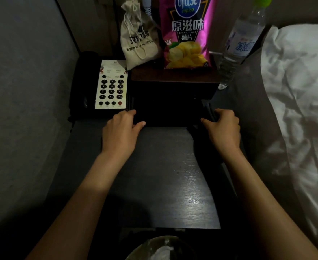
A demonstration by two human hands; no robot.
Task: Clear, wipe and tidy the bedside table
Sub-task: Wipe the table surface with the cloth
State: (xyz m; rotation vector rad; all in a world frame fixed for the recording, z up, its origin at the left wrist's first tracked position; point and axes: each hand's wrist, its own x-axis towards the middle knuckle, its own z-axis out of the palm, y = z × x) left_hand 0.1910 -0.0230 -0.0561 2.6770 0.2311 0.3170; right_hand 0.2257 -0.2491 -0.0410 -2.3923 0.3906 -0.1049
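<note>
My left hand (121, 127) and right hand (222, 126) are apart, each curled on one end of a dark tray-like object (169, 109); too dim to say what it is. It sits on the dark bedside table (163, 175). Phone (111, 87) just left of it. Behind: cloth pouch (139, 42), pink chip bag (188, 34), water bottle (242, 40). White bedding (300, 100) right.

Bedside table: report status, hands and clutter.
Left hand and right hand gripping a dark tray. Crisp bag, cloth pouch, water bottle on the bedside table. Phone at left.
</note>
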